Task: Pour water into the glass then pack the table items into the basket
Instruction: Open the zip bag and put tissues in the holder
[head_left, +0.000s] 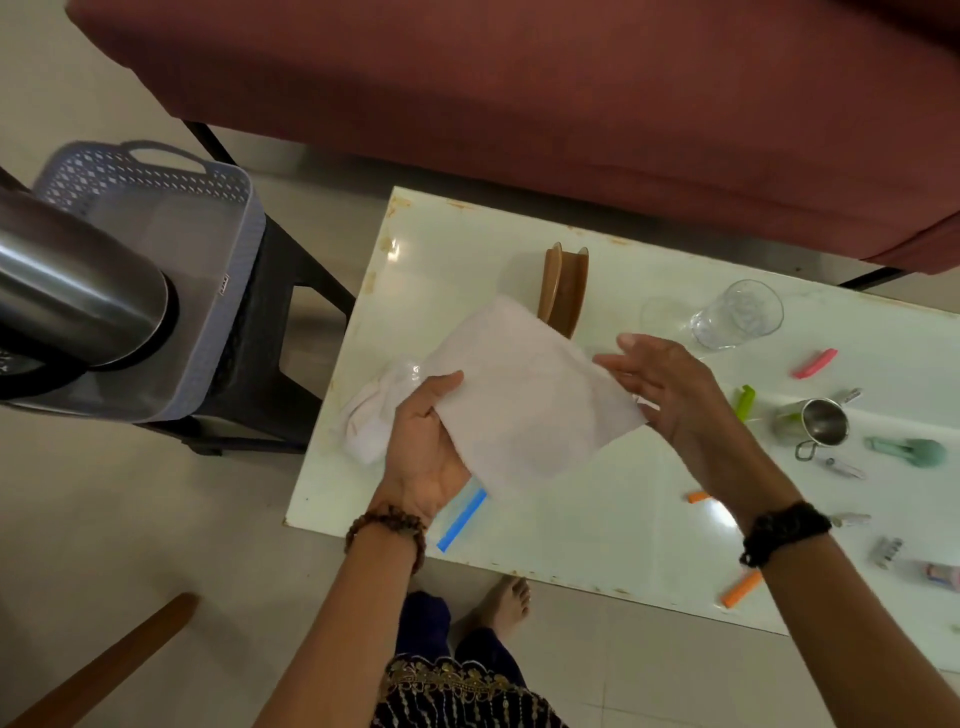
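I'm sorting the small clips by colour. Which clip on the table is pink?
The pink clip just right of the glass, toward the table's far side. The others are green or orange.

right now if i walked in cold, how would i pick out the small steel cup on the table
Start at the white table and go to its right part, past the person's right hand. The small steel cup lies tipped on its side there, below the clear glass and beside a green clip. It is the only shiny metal item with a loop handle; its neighbours are coloured plastic.
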